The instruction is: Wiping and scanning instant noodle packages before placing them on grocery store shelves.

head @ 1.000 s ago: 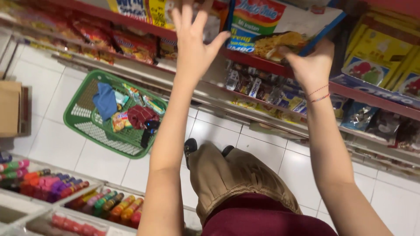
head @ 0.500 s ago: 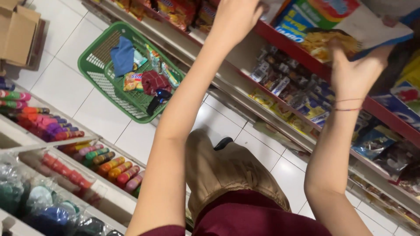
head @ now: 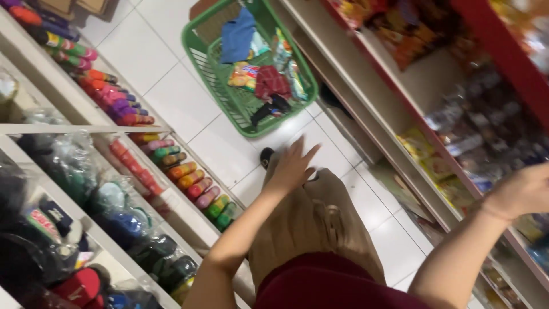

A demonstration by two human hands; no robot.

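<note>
Beyond the left hand, its grip wide and empty, lies the green basket.

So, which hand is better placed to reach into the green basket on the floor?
Probably the left hand. It is empty, open with fingers spread, and stretched toward the green basket. The right hand is over by the snack shelf, farther from the basket, and only partly visible.
</note>
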